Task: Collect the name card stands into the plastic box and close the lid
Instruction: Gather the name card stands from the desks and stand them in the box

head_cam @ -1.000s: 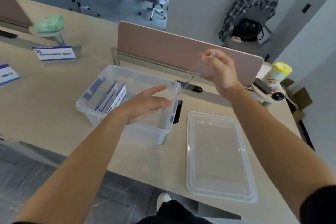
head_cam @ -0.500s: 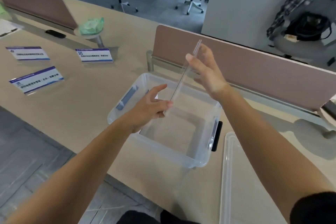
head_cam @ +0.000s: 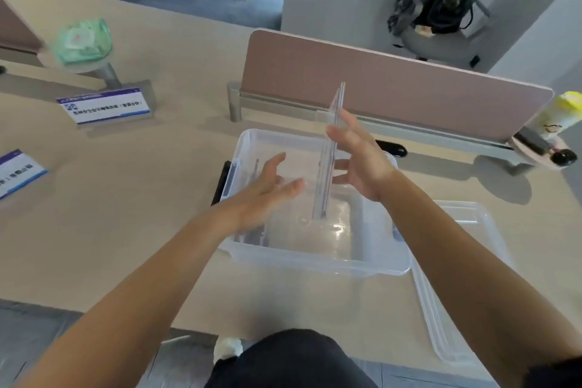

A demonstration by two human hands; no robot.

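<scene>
From my remote seat, the step in hand looks like setting one clear stand (head_cam: 329,161) down into the plastic box (head_cam: 315,264). The stand is edge-on to the camera. Its long axis runs nearly upright, the lower end down near the middle of the box floor and the upper end above the far rim, leaning a little to the right. Its broad faces point left and right.

The right hand (head_cam: 359,164) is just right of it, fingers (head_cam: 334,133) spread and nearly straight, with the tips against the right face. I see no thumb wrapped round the other side, so I read this as steadying, not a pinch. The left hand (head_cam: 264,195) hovers over the left half of the box with its fingers relaxed and wide, near the stand's left face but apart from it and holding nothing.

Whatever comes next turns on that gap — the right hand is the nearer one, and if the stand tips left the left hand is placed to catch it. Something thin and blurred stands along the box's left wall; I can't tell what.

The lid (head_cam: 436,318) lies flat on the tabletop (head_cam: 141,230) just right of the box. Two carded stands (head_cam: 107,105) (head_cam: 17,172) wait well to the left — so the collecting isn't finished.
</scene>
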